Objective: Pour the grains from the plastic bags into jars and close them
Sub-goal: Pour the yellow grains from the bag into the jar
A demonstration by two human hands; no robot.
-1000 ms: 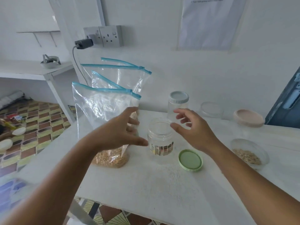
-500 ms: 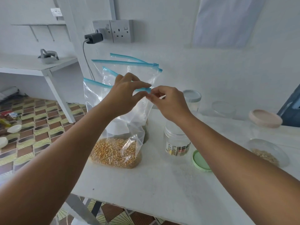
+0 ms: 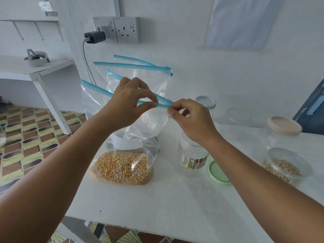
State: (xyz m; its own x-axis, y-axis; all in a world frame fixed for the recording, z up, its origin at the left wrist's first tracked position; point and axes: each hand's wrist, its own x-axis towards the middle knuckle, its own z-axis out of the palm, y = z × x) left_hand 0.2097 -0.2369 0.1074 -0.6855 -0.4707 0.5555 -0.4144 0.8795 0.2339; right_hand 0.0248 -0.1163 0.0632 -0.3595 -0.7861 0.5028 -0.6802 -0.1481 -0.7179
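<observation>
Nearby, open jar [image 3: 193, 155] beside green lid [image 3: 218, 173]

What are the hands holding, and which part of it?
Both hands hold the front bag of corn by its blue zip strip: left hand pinches it mid-strip, right hand pinches its end.

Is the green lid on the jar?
No, the green lid lies flat on the table beside the open jar, not on top of it.
</observation>
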